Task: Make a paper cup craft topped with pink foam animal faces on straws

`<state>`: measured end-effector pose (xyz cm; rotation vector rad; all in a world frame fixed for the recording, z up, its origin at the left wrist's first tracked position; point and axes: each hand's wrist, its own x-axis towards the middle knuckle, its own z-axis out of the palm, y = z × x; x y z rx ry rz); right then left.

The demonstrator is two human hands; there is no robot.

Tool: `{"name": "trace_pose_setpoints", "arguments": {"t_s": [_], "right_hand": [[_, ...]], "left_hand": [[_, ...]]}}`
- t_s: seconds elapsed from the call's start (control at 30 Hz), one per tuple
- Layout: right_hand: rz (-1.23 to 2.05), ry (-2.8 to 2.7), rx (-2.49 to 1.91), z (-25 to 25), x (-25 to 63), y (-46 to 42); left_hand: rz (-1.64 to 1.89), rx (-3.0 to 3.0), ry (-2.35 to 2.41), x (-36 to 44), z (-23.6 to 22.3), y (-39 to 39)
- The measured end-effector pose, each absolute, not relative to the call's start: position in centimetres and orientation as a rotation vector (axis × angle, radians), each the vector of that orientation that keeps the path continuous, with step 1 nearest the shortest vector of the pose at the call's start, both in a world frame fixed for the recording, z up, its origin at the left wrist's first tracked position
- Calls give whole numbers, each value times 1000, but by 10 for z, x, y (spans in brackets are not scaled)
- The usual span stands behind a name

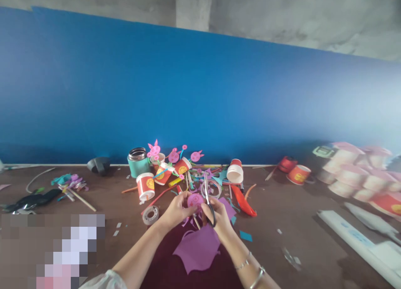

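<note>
My left hand (pixel 178 210) pinches a round pink piece (pixel 194 199), which bears drawn marks, at its left edge. Fingers of my right hand (pixel 220 220) are wrapped round the dark handles of a pair of scissors (pixel 206 193). The blades point up and away, just right of the pink piece. Below both hands a purple sheet (pixel 199 249) with a scalloped cut edge lies over my lap. Another purple scrap (pixel 228 207) rests on the table beside my right hand. A roll of clear tape (pixel 151 215) stands near my left forearm.
Behind my hands are several red-and-white paper cups (pixel 145 186), pink pig-face cutouts (pixel 153 150), and a teal flask (pixel 138 163). To the right lie a red balloon-like piece (pixel 243 201), a white power strip (pixel 354 243) and stacked cups (pixel 347 172). A blue panel (pixel 200 92) bounds the table's back.
</note>
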<state>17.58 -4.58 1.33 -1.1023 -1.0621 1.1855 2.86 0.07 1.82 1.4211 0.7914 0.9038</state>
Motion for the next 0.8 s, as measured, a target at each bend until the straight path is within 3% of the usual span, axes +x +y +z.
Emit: {"name": "trace_pose_setpoints", "arguments": {"t_s": [0.8], "right_hand": [[1265, -991, -1060, 17, 174, -49]], "left_hand": [[947, 1109, 786, 33, 15, -1]]}}
